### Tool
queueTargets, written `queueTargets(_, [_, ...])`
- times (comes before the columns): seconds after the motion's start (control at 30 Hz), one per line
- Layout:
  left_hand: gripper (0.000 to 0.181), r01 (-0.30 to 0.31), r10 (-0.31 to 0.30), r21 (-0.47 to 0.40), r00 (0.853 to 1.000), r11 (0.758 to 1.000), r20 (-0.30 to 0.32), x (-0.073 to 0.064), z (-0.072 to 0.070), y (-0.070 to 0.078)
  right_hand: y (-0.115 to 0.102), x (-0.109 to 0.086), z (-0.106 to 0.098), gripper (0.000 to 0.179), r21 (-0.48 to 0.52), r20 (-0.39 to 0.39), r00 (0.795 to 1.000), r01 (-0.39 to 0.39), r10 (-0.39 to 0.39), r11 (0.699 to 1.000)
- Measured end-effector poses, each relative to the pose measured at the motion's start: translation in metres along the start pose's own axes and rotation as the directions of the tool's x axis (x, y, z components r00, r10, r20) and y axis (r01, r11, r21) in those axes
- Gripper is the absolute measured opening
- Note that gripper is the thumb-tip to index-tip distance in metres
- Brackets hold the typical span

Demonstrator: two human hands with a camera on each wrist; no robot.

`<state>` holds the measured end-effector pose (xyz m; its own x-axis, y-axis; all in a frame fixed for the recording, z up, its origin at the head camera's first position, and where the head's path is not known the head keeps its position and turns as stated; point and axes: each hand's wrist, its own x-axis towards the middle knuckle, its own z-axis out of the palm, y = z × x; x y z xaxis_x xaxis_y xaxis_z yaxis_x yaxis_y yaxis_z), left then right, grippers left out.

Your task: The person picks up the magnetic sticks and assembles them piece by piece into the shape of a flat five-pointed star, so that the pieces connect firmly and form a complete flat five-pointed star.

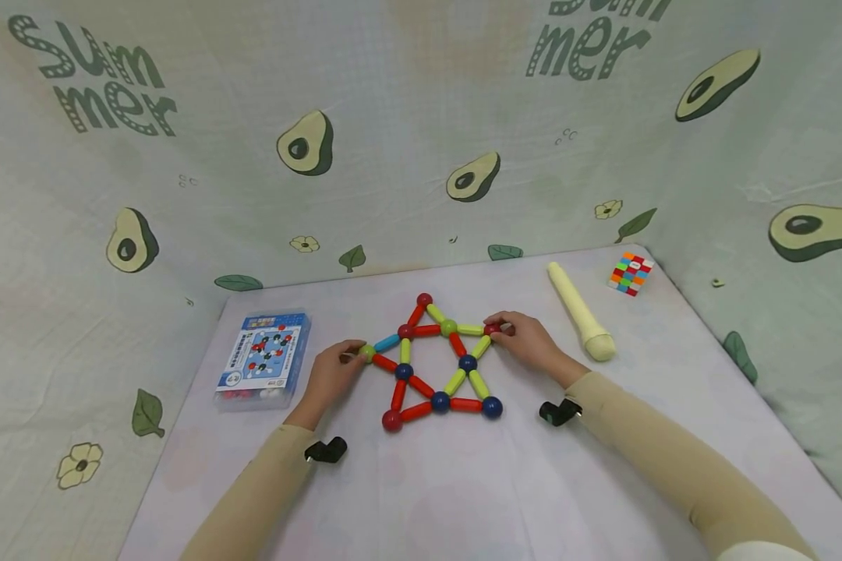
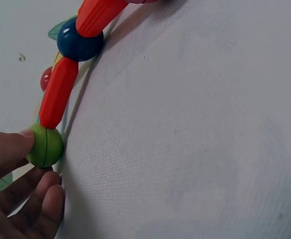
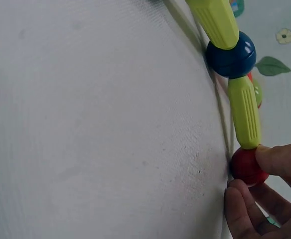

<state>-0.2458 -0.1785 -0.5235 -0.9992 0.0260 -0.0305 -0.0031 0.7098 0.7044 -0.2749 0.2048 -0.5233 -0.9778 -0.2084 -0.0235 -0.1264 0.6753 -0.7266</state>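
Observation:
A flat star-like frame of magnetic rods and balls lies on the table, with red rods [image 1: 415, 411], yellow-green rods [image 1: 454, 382] and one blue rod [image 1: 387, 343]. My left hand [image 1: 333, 378] pinches the green ball [image 2: 46, 145] at the frame's left corner between thumb and fingers. At the right corner my right hand [image 1: 529, 343] pinches a red ball [image 3: 248, 167] in the same way. Dark blue balls [image 1: 404, 372] join several rods in the middle. A red ball [image 1: 424, 299] tops the frame, and another red ball [image 1: 391, 421] sits at the lower left.
A clear plastic box with a blue and white label [image 1: 263, 354] stands at the left. To the right lie a pale yellow club-shaped object [image 1: 581, 312] and a puzzle cube [image 1: 631, 273]. Avocado-print cloth [image 1: 393, 156] rises behind the pale table [image 1: 421, 499].

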Motion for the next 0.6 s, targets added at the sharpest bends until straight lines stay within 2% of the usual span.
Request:
queueTargets(0.13, [0.033, -0.002, 0.002, -0.014, 1.000, 1.000, -0.003, 0.000, -0.001, -0.002, 0.001, 0.001, 0.000, 0.028, 0.007, 0.013, 1.000, 0.007, -0.007, 1.000])
queueTargets(0.4, [0.034, -0.017, 0.017, -0.037, 1.000, 0.999, -0.012, 0.003, 0.000, -0.002, -0.001, 0.002, -0.001, 0.026, -0.009, -0.012, 0.999, 0.044, -0.045, 0.999])
queueTargets(0.5, [0.036, -0.038, 0.039, 0.008, 0.998, 0.999, -0.041, 0.001, 0.004, 0.003, -0.002, 0.001, 0.002, 0.029, -0.036, -0.023, 0.998, 0.060, -0.061, 0.998])
queueTargets(0.6, [0.035, -0.090, 0.096, 0.096, 0.994, 0.991, -0.056, -0.001, 0.011, 0.012, -0.004, -0.001, 0.005, 0.032, -0.078, -0.039, 0.994, 0.097, -0.100, 0.992])
